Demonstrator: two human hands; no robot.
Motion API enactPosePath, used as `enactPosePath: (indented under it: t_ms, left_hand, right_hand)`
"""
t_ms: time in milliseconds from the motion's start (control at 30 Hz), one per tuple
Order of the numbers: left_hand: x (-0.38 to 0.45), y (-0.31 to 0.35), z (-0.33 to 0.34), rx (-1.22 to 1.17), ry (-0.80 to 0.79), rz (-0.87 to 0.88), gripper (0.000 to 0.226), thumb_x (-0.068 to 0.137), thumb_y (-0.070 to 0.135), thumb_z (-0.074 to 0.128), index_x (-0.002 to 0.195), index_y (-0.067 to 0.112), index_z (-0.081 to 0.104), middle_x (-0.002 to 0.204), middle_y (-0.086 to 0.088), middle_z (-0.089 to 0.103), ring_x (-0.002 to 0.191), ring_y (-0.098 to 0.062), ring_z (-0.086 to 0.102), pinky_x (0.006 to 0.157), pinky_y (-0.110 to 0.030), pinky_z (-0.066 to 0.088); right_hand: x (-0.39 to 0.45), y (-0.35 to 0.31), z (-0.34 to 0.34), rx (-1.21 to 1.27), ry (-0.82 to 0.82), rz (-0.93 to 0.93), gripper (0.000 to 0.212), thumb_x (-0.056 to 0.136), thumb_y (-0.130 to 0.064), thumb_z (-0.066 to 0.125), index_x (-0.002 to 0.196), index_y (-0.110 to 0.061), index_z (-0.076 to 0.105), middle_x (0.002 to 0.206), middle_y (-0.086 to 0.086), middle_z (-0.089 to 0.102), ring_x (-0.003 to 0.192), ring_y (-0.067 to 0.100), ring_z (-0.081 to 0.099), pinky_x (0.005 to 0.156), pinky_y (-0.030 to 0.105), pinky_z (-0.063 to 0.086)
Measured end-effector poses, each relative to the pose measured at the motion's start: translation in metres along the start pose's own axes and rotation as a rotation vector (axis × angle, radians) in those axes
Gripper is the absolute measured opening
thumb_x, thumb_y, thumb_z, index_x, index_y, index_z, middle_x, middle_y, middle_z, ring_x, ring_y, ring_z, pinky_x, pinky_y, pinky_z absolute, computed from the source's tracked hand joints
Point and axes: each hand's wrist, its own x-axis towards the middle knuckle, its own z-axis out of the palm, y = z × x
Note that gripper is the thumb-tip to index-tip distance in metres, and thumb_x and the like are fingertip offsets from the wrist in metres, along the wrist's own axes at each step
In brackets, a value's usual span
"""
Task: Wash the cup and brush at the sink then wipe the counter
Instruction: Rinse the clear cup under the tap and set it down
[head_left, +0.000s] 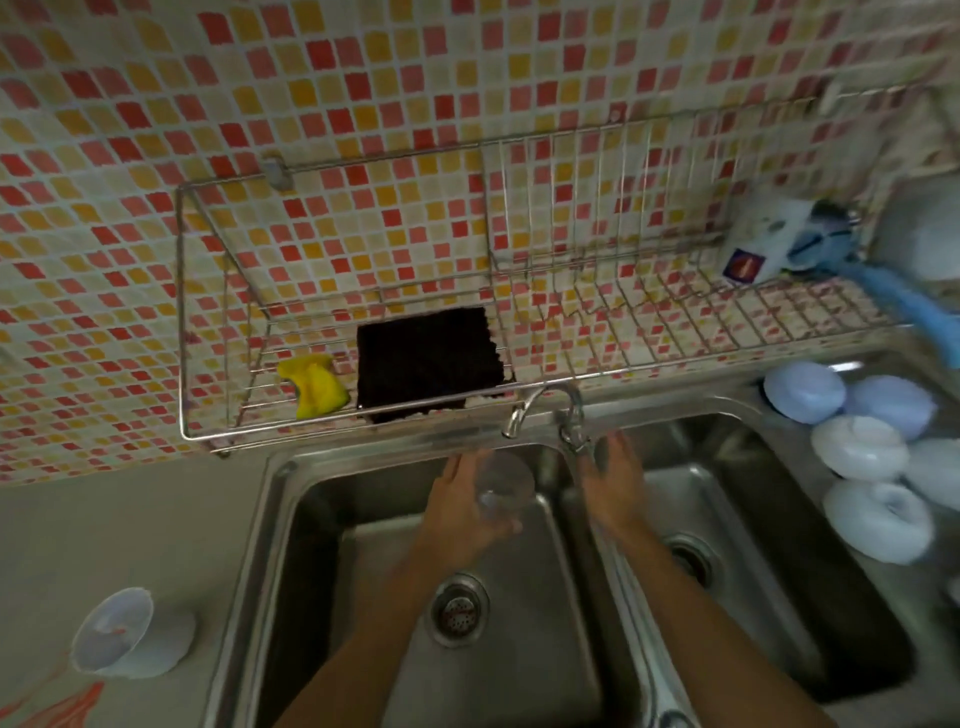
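Observation:
My left hand (457, 512) holds a clear cup (505, 486) over the left sink basin (363, 545), just below the curved faucet spout (524, 410). My right hand (615, 480) reaches up to the faucet handle (574, 434) at the divider between the two basins; its fingers are spread and blurred. A blue-handled brush (893, 296) lies on the wire rack (649, 322) at the far right. Whether water is running cannot be told.
A yellow sponge (314, 387) and a dark scouring pad (428, 358) rest on the rack's left part. A white box (763, 244) stands beside the brush. Several pale bowls (857, 447) sit right of the right basin (753, 519). A plastic cup (111, 631) lies on the left counter.

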Motion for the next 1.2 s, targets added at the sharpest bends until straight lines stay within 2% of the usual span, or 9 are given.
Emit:
enactPosePath:
  t_ms: [167, 300, 467, 533, 633, 733, 833, 967, 1200]
  left_hand:
    - [0.018, 0.006, 0.023, 0.023, -0.014, -0.074, 0.074, 0.047, 0.042, 0.087, 0.115, 0.036, 0.057, 0.115, 0.013, 0.060, 0.109, -0.009, 0.057, 0.090, -0.037, 0.052]
    - [0.023, 0.020, 0.029, 0.004, 0.075, -0.091, 0.059, 0.060, 0.013, 0.087, 0.104, 0.039, 0.058, 0.101, 0.026, 0.061, 0.094, 0.011, 0.058, 0.074, -0.007, 0.046]
    - [0.023, 0.042, 0.039, 0.038, 0.044, -0.037, 0.065, 0.065, 0.017, 0.085, 0.111, 0.040, 0.045, 0.097, 0.030, 0.048, 0.089, 0.021, 0.051, 0.076, 0.001, 0.039]
    - [0.029, 0.039, 0.042, 0.066, 0.089, -0.056, 0.051, 0.064, 0.031, 0.083, 0.105, 0.038, 0.054, 0.101, 0.025, 0.058, 0.096, 0.011, 0.057, 0.082, -0.011, 0.050]
    - [0.033, 0.031, 0.040, 0.083, 0.118, -0.117, 0.062, 0.056, 0.054, 0.078, 0.112, 0.044, 0.054, 0.112, 0.019, 0.058, 0.104, -0.004, 0.057, 0.086, -0.029, 0.054]
    - [0.021, 0.031, 0.037, 0.025, 0.137, -0.148, 0.070, 0.056, 0.046, 0.085, 0.115, 0.039, 0.050, 0.114, 0.017, 0.055, 0.100, -0.001, 0.057, 0.080, -0.020, 0.051]
    - [0.002, 0.028, 0.032, 0.024, 0.158, -0.143, 0.066, 0.059, 0.035, 0.088, 0.101, 0.051, 0.040, 0.111, 0.017, 0.051, 0.095, 0.002, 0.054, 0.071, -0.009, 0.040]
    - [-0.009, 0.020, 0.021, 0.025, 0.216, -0.174, 0.068, 0.062, 0.032, 0.086, 0.109, 0.052, 0.041, 0.118, 0.014, 0.049, 0.103, -0.005, 0.052, 0.074, -0.015, 0.040]
    - [-0.006, 0.019, 0.022, 0.046, 0.202, -0.191, 0.066, 0.063, 0.034, 0.084, 0.119, 0.032, 0.050, 0.115, 0.008, 0.051, 0.096, -0.008, 0.053, 0.067, -0.010, 0.038]
  right_hand:
    - [0.035, 0.015, 0.021, -0.134, -0.262, -0.087, 0.034, 0.095, -0.010, 0.046, 0.127, -0.014, 0.054, 0.122, 0.015, 0.061, 0.108, 0.034, 0.059, 0.093, 0.037, 0.046]
    - [0.039, 0.038, 0.030, -0.221, -0.418, -0.226, 0.039, 0.087, -0.026, 0.036, 0.123, -0.029, 0.053, 0.124, 0.009, 0.060, 0.112, 0.029, 0.059, 0.094, 0.043, 0.049]
    - [0.046, 0.029, 0.019, -0.306, -0.509, -0.283, 0.037, 0.092, -0.002, 0.046, 0.126, -0.013, 0.059, 0.127, 0.012, 0.057, 0.117, 0.030, 0.053, 0.097, 0.036, 0.043]
    - [0.048, 0.028, 0.018, -0.280, -0.517, -0.269, 0.035, 0.092, -0.006, 0.050, 0.124, -0.017, 0.061, 0.128, 0.009, 0.059, 0.116, 0.028, 0.056, 0.099, 0.034, 0.044]
    - [0.046, 0.030, 0.020, -0.195, -0.508, -0.243, 0.037, 0.092, -0.011, 0.054, 0.125, -0.024, 0.061, 0.133, 0.006, 0.059, 0.119, 0.025, 0.056, 0.103, 0.035, 0.043]
    - [0.045, 0.032, 0.020, -0.159, -0.499, -0.256, 0.039, 0.091, -0.008, 0.053, 0.127, -0.021, 0.060, 0.133, 0.009, 0.058, 0.120, 0.026, 0.055, 0.105, 0.037, 0.042]
    - [0.045, 0.036, 0.020, -0.147, -0.470, -0.285, 0.040, 0.090, 0.001, 0.051, 0.126, -0.016, 0.062, 0.129, 0.011, 0.061, 0.116, 0.028, 0.058, 0.103, 0.037, 0.044]
    - [0.044, 0.036, 0.023, -0.134, -0.431, -0.301, 0.034, 0.094, -0.003, 0.047, 0.121, -0.014, 0.063, 0.123, 0.012, 0.064, 0.110, 0.028, 0.061, 0.099, 0.039, 0.047]
    - [0.044, 0.036, 0.026, -0.136, -0.398, -0.324, 0.022, 0.097, -0.012, 0.049, 0.111, -0.013, 0.067, 0.108, 0.012, 0.069, 0.095, 0.027, 0.064, 0.088, 0.041, 0.052]
